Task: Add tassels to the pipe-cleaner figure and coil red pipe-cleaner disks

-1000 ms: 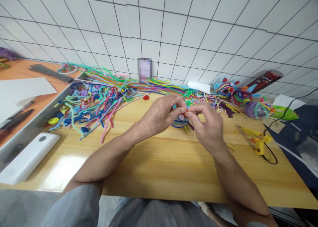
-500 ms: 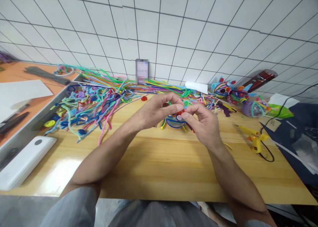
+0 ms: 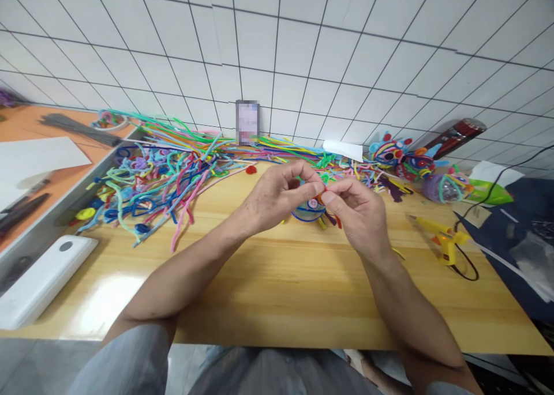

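A white tiled wall with dark seams rose behind a glossy pale wooden table. The left hand and the right hand met at the fingertips, both pinching a small red piece above the table. Just beyond them, a round, blue-edged craft piece showed, partly hidden. A yellow plastic glue gun lay near the right forearm.

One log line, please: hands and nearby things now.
left hand: pinching small red piece; right hand: pinching same piece; partly hidden by hands: blue-rimmed craft; far right: yellow glue gun
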### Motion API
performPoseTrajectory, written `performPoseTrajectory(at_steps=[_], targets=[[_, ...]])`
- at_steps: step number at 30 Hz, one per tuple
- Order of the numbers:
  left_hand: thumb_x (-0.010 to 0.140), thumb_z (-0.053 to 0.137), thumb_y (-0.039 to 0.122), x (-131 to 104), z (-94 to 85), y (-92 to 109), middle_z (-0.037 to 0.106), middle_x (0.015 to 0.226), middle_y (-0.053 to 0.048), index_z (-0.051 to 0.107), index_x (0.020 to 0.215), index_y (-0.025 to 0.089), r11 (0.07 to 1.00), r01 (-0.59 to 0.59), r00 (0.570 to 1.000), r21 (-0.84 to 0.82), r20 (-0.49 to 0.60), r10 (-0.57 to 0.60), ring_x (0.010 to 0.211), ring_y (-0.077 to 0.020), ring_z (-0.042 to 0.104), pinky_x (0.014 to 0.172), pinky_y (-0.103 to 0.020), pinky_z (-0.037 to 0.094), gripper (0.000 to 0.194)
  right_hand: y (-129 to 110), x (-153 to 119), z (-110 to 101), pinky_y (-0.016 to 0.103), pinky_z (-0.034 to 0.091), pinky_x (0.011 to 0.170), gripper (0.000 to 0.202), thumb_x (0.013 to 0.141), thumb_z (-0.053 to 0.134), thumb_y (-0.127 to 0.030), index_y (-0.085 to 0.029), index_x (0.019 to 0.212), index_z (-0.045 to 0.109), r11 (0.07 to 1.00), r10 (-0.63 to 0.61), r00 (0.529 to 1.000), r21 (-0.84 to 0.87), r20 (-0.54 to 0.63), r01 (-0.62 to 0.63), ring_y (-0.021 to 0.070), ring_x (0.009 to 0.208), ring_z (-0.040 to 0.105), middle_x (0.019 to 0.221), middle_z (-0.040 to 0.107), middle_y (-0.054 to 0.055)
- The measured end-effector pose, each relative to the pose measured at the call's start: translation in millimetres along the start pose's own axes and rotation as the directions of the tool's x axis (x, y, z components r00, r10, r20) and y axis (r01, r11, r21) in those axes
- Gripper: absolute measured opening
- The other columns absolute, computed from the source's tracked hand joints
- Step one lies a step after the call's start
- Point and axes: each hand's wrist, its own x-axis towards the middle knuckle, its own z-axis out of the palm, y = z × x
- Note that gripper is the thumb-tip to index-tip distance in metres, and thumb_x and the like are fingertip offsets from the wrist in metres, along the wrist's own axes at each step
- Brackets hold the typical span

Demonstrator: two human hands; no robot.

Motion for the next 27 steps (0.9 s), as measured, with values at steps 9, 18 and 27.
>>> performPoseTrajectory(at_steps=[9,18,27], targets=[[0.089,0.077,0.054,5,4.7,-4,0.061,0.068,0.002,0.067,0.088,0.016,0.961,0.116,0.993,-0.253,0.065,-0.102,0.049,-0.0052,0.041,0.045,-0.021,0.034,0.039,2,8,-8,0.028,0.048,0.059,0.026,0.086,0.083,-0.046,-0.023,0.081,0.072,0.99,0.041,0.998,0.136,0.046,-0.047,0.0137,0.063,0.058,0.074,0.07,-0.001],[0.091,0.078,0.037,3,-17.0,1,0.06,0.06,0.004,0.07,0.088,0.017,0.996,-0.002,0.979,0.09,0.202,-0.016,0.046,-0.0079,0.05,0.044,-0.021,0.034,0.022,-14,9,-13,0.027,0.044,0.053,0.027,0.087,0.081,-0.046,-0.022,0.078,0.073,1.0,0.025,0.988,0.013,0.15,-0.028,0.0135,0.061,0.056,0.069,0.066,0.0],[0.078,0.09,0.046,5,7.2,-6,0.067,0.068,0.002,0.068,0.081,0.016,0.963,0.055,0.998,-0.263,0.033,-0.048,0.051,-0.0065,0.053,0.048,-0.02,0.041,0.038,-3,10,-3,0.027,0.043,0.052,0.035,0.079,0.088,-0.054,-0.023,0.078,0.071,0.949,0.123,0.989,0.282,0.077,-0.14,0.0119,0.056,0.049,0.066,0.062,-0.002]])
